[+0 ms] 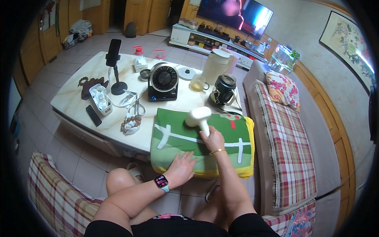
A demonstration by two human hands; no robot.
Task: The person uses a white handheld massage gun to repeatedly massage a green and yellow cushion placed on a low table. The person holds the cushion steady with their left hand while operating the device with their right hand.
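Note:
A folded green knitted blanket (195, 145), with white and red motifs and a yellow border, lies on the near right part of the marble-topped coffee table (124, 106) and hangs over its edge. My right hand (213, 139) grips the handle of a white handheld appliance (200, 115), probably a fabric shaver. Its round head is over the dark green part of the blanket, its underside hidden. My left hand (180, 167) rests palm down on the blanket's light green near edge, fingers apart and holding nothing.
Beyond the blanket stand a black desk fan (163, 81), a black insulated mug (223, 90), a glass cup (197, 83) and a pitcher (216, 66). Scissors (137, 106), a wooden bead bracelet (131, 124) and a phone stand (117, 86) are left. A sofa (287, 142) flanks the right.

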